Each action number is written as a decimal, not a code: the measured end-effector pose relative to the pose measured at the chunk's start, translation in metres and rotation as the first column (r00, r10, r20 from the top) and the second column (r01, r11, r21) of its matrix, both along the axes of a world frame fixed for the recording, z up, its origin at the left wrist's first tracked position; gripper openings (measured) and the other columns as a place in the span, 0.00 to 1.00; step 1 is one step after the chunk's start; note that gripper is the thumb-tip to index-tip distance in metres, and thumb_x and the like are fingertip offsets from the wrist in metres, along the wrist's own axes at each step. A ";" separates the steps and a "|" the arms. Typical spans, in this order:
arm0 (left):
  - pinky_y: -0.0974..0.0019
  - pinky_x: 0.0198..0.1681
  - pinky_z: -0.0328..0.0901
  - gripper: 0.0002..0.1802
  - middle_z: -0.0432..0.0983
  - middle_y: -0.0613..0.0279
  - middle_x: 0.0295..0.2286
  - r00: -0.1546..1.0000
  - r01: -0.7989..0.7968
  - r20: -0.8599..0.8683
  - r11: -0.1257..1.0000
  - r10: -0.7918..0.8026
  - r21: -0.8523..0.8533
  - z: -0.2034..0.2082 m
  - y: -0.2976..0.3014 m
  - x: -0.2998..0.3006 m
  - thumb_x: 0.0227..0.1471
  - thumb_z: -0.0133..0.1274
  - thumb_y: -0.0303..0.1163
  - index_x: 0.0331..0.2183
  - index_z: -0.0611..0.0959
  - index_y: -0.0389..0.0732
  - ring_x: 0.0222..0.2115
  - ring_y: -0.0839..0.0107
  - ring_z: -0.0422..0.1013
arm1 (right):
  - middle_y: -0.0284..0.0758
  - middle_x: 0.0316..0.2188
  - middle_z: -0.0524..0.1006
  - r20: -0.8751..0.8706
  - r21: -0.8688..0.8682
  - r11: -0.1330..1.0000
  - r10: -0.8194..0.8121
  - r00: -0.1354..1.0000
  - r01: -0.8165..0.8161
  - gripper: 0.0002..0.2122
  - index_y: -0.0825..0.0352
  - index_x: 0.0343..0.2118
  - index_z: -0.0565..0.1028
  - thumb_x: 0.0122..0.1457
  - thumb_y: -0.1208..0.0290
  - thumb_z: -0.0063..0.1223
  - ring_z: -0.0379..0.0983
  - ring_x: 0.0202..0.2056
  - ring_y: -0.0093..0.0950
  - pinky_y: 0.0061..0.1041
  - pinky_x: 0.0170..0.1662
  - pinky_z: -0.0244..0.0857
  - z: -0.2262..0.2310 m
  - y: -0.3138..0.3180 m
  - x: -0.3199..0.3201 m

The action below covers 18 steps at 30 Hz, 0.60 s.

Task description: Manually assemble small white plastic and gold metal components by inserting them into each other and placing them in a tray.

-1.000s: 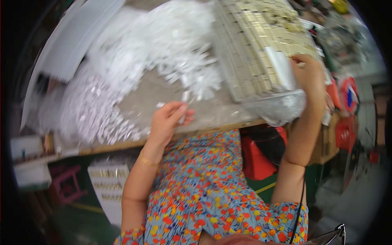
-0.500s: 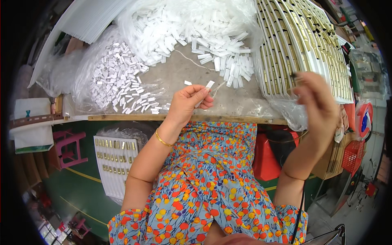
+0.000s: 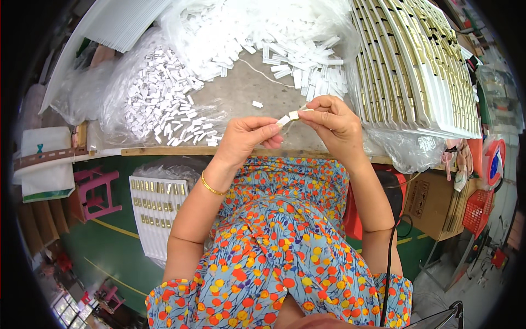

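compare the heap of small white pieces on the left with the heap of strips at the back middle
The small white pieces are short, while the strips are longer. The pieces look opaque; the strips look translucent. The pieces lie toward the person's left, the strips farther back near the middle. Both are loose heaps on the table.

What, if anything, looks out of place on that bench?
One small white piece lies alone on a bare part of the bench, just beyond the left hand and apart from the heap of similar pieces, so it looks like a stray. No damage stands out.
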<state>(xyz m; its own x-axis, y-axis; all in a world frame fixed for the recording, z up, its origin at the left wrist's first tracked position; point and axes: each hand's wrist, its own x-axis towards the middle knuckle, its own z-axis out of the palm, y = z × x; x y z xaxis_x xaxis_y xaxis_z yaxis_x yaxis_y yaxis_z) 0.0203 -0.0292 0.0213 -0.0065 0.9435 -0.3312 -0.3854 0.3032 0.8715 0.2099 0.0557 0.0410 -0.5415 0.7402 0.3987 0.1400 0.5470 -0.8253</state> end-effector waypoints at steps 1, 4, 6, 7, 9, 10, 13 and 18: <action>0.75 0.26 0.67 0.11 0.77 0.57 0.22 1.000 0.020 -0.010 1.000 -0.020 -0.002 0.001 0.000 -0.002 0.47 0.55 0.27 0.33 0.79 0.31 0.22 0.74 0.73 | 0.33 0.31 0.73 0.008 0.008 1.000 0.014 1.000 -0.014 0.11 0.64 0.31 0.79 0.42 0.84 0.57 0.72 0.30 0.21 0.17 0.31 0.66 -0.001 0.000 0.001; 0.75 0.25 0.67 0.11 0.77 0.57 0.21 0.997 0.070 -0.025 0.997 -0.071 -0.015 0.003 0.001 -0.006 0.46 0.55 0.28 0.32 0.80 0.31 0.21 0.75 0.73 | 0.32 0.29 0.73 0.016 0.005 0.998 0.063 0.998 -0.063 0.10 0.64 0.30 0.79 0.42 0.84 0.58 0.71 0.29 0.22 0.17 0.30 0.66 -0.001 0.003 0.006; 0.76 0.24 0.67 0.11 0.77 0.58 0.21 0.994 0.101 -0.049 0.995 -0.102 -0.008 0.003 0.001 -0.008 0.46 0.55 0.29 0.32 0.80 0.32 0.21 0.76 0.72 | 0.32 0.28 0.73 0.015 -0.006 0.995 0.098 0.995 -0.098 0.10 0.63 0.29 0.79 0.42 0.84 0.58 0.71 0.28 0.22 0.18 0.29 0.65 -0.002 0.003 0.007; 0.76 0.23 0.67 0.10 0.77 0.58 0.21 0.988 0.132 -0.074 0.991 -0.132 0.001 0.002 0.001 -0.008 0.46 0.56 0.29 0.31 0.80 0.32 0.21 0.77 0.72 | 0.32 0.28 0.74 -0.006 -0.026 0.995 0.099 0.995 -0.099 0.10 0.64 0.29 0.79 0.42 0.83 0.58 0.71 0.28 0.22 0.18 0.29 0.65 -0.003 0.002 0.007; 0.77 0.23 0.66 0.10 0.77 0.59 0.21 0.985 0.149 -0.088 0.989 -0.150 -0.021 0.003 0.002 -0.009 0.46 0.56 0.30 0.31 0.81 0.33 0.20 0.78 0.72 | 0.32 0.27 0.74 -0.026 -0.050 0.994 0.097 0.995 -0.099 0.10 0.64 0.29 0.79 0.42 0.83 0.58 0.71 0.28 0.22 0.19 0.28 0.65 -0.002 0.000 0.008; 0.78 0.22 0.66 0.10 0.77 0.59 0.20 0.981 0.164 -0.103 0.986 -0.167 -0.040 0.004 0.001 -0.010 0.46 0.56 0.30 0.31 0.81 0.34 0.20 0.78 0.72 | 0.32 0.28 0.74 0.011 0.048 0.992 0.114 0.993 -0.114 0.10 0.63 0.29 0.79 0.42 0.83 0.58 0.71 0.29 0.22 0.19 0.28 0.65 0.000 -0.001 0.008; 0.78 0.22 0.66 0.10 0.76 0.60 0.20 0.973 0.195 -0.116 0.979 -0.201 -0.061 0.005 0.001 -0.009 0.45 0.57 0.31 0.30 0.81 0.34 0.19 0.79 0.71 | 0.33 0.29 0.74 0.058 0.189 0.970 0.144 0.988 -0.152 0.11 0.63 0.31 0.78 0.43 0.83 0.57 0.71 0.30 0.22 0.19 0.29 0.66 -0.002 -0.002 0.010; 0.77 0.24 0.67 0.10 0.76 0.60 0.20 0.978 0.173 -0.105 0.983 -0.178 -0.060 0.008 0.004 -0.006 0.46 0.56 0.30 0.30 0.81 0.33 0.20 0.79 0.71 | 0.33 0.31 0.75 -0.067 -0.151 0.984 0.081 0.994 -0.091 0.12 0.66 0.36 0.76 0.46 0.81 0.56 0.72 0.31 0.21 0.17 0.32 0.67 0.000 -0.006 0.009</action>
<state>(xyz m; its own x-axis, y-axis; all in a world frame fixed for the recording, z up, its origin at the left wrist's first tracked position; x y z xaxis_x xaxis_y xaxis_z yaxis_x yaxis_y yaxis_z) 0.0139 -0.0253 0.0296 0.1190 0.9154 -0.3846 -0.2255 0.4021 0.8874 0.2187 0.0501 0.0411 -0.5843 0.7468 0.3176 0.0457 0.4210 -0.9059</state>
